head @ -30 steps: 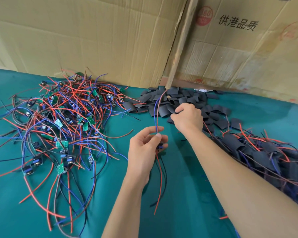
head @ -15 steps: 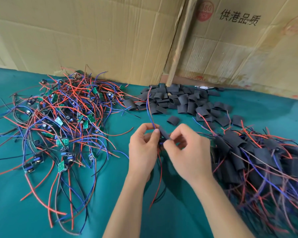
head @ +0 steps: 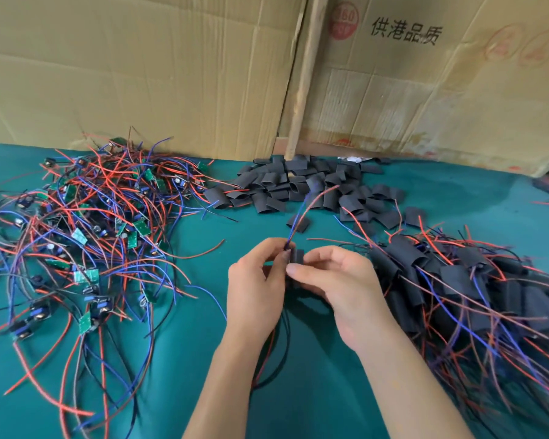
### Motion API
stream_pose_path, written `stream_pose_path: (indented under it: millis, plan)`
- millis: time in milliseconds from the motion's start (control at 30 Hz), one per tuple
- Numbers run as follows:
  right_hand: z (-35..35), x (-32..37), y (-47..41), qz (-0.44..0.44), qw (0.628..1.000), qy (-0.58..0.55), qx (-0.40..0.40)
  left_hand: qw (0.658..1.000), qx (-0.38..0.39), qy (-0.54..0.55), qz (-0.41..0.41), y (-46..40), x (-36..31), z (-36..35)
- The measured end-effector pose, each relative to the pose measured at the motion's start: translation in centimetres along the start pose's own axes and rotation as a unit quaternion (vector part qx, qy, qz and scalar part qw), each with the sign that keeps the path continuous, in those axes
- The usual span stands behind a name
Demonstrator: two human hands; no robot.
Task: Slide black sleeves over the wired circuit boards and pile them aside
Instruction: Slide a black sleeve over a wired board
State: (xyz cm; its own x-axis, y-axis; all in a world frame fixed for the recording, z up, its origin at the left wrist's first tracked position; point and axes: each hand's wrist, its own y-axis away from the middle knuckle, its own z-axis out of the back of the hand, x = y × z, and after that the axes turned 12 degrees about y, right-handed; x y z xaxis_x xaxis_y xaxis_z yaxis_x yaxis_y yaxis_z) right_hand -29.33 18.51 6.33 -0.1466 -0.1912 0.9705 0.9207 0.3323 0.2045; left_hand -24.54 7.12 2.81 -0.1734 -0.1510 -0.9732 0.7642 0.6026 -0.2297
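Hands meeting at tabletop centre, fingertips nearly touching. Left hand (head: 256,288) pinching wired board, mostly hidden behind fingers, blue and red leads (head: 301,213) rising from pinch up and away toward far sleeve pile. Right hand (head: 336,282) pinching black sleeve (head: 296,258) between thumb and forefinger, sleeve just right of left fingertips, upper edge at the point where leads emerge. Sleeve long axis roughly upright in view, in line with leads; judged partly over board, pushed along that line from right. Both hands equally near; right does sliding, left anchors. Further leads (head: 278,359), black and red, hanging below hands toward near edge. Outward: bare boards with wires (head: 86,236) heaped left, well apart; loose sleeves (head: 298,185) heaped beyond hands by cardboard wall (head: 171,74); finished pile (head: 457,286) just right of right hand. Teal tabletop (head: 184,391) under all.

Not resolved: board itself, sleeve opening, depth of insertion. Right pile blurred toward edge.
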Motion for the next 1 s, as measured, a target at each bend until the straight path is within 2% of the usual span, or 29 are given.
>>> stream_pose_path:
  millis: [133, 300, 400, 567, 667, 800, 1000]
  plan:
    - [1.7, 1.1, -0.4, 0.049, 0.993, -0.075, -0.071, 0.996, 0.001, 0.078, 0.051, 0.2, 0.2, -0.4]
    - [4.6, 2.5, -0.5, 0.136, 0.961, -0.209, -0.116, 0.994, 0.014, 0.088, 0.058, 0.3, 0.2, -0.6]
    - [5.1, 2.8, -0.3, 0.166, 0.946, -0.228, -0.159, 0.994, 0.019, 0.095, 0.06, 0.5, 0.1, -0.7]
    - [3.8, 2.9, -0.4, 0.187, 0.94, -0.2, -0.202, 0.995, 0.03, 0.085, 0.04, 0.7, 0.2, -0.9]
    - [3.6, 3.0, -0.5, 0.163, 0.937, -0.231, -0.206, 0.996, 0.055, 0.066, 0.034, 0.8, 0.2, -1.0]
    - [4.7, 3.2, -0.7, 0.126, 0.932, -0.283, -0.189, 0.995, 0.094, 0.003, -0.03, 0.9, 0.2, -0.8]
    - [6.0, 3.4, -0.8, 0.103, 0.954, -0.249, -0.132, 0.994, 0.089, -0.011, -0.069, 0.9, 0.5, -0.8]
